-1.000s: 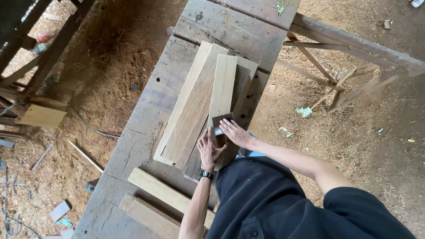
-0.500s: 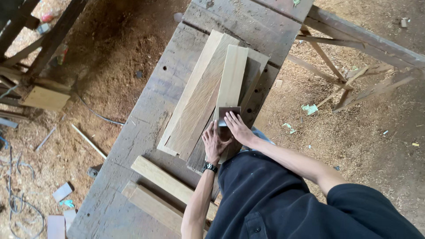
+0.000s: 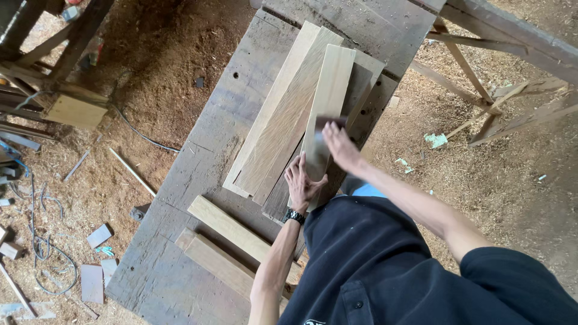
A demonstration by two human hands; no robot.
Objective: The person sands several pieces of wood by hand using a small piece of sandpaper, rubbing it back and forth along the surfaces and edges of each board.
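The narrow pale wooden board [image 3: 328, 102] lies lengthwise on top of a stack of broader pale planks [image 3: 283, 120], which rests on the grey weathered plank surface [image 3: 198, 174]. The stack lifts the board clear of the rough surface and gives it flat support along its length.

The left hand [image 3: 303, 180] lies flat on the board's near end, fingers spread and pressing down, apparently to keep the board from sliding. The right hand [image 3: 340, 147] is blurred; its fingers are closed over a small dark sanding block [image 3: 328, 123] held against the board's face, near mid-length. The grip cannot be made out more exactly.

Two shorter pale wooden battens [image 3: 232, 244] lie side by side nearer the person, apart from the stack. Sawdust covers the floor [image 3: 481, 180] on both sides.
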